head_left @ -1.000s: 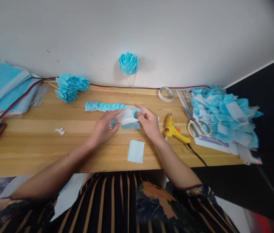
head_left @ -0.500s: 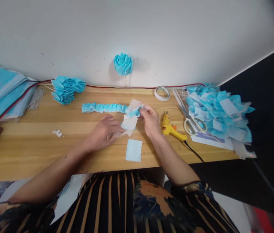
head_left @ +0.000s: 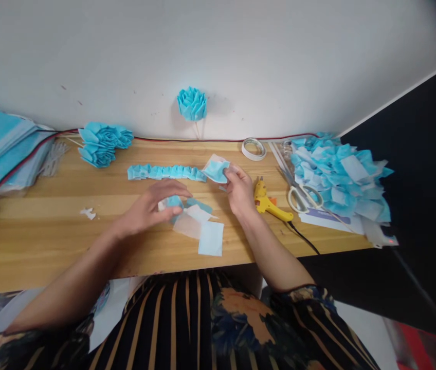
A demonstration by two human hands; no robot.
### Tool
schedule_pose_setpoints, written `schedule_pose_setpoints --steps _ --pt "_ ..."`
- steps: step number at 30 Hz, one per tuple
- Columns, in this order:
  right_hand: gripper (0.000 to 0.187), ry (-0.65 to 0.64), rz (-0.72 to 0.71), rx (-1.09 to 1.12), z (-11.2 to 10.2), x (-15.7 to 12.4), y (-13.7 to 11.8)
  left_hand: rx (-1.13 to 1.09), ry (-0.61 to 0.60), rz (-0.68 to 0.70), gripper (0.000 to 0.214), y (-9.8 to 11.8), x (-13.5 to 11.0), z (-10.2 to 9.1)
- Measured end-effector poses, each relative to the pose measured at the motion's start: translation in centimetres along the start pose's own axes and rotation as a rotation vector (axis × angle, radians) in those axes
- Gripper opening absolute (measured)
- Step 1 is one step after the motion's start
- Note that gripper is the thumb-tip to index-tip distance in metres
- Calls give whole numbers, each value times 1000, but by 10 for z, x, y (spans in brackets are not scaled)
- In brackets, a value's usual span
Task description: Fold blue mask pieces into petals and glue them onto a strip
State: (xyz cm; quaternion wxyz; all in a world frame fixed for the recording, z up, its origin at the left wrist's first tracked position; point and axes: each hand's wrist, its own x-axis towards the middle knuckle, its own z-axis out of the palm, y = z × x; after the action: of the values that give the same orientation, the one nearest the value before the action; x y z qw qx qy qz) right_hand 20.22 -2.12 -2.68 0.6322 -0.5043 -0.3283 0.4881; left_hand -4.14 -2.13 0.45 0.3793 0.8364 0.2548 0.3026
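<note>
plainly, the right hand [head_left: 240, 191] pinches blue fabric [head_left: 215, 169] beside one glue gun [head_left: 270, 204].

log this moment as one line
right hand: pinching blue-white piece | left hand: at loose pieces, grip unclear | yellow glue gun: lying beside right hand

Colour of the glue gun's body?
Yellow; the glue gun shows in the head view, the only one.

Soft light, faint shadows, mild blur
</note>
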Motion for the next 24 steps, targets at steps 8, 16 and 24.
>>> schedule_pose_setpoints --steps 8,16,24 --pt "40 -153 -95 -114 10 -15 2 -97 142 -297 40 -9 19 15" --pt "42 -268 -225 -198 15 -29 -29 -456 310 -416 31 6 31 21" --pt "39 -363 -412 -363 14 -20 -39 -162 466 -230 16 -1 25 17"
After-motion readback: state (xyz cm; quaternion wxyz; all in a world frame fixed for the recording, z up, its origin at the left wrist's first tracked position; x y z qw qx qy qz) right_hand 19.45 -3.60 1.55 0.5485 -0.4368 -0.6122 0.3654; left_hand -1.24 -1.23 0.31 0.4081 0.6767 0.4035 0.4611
